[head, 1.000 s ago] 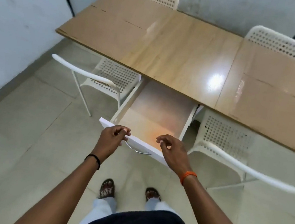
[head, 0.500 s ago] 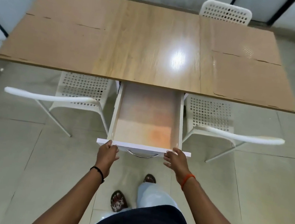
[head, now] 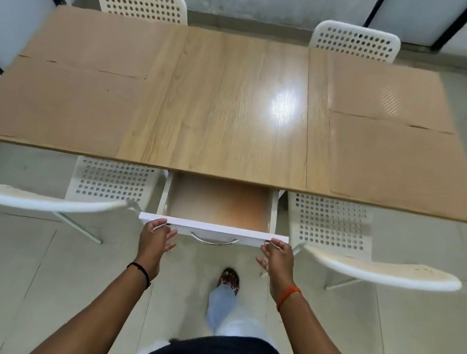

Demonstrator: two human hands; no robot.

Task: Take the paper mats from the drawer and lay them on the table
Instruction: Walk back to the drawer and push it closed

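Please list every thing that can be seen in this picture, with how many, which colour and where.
Table: 1, light wood, centre.
Mats: 4, brown paper, two at each end of the table.
Drawer: 1, white, partly open under the table's near edge; nothing visible on the shown part of its floor.
Handle: 1, metal, on the drawer front.
Chairs: 4, white, perforated, two on the far side, two on the near side.
Floor: pale tiles.
Left hand: black wristband, on the drawer front's left end.
Right hand: orange wristband, on its right end.
Foot: 1, in a sandal, below the drawer.
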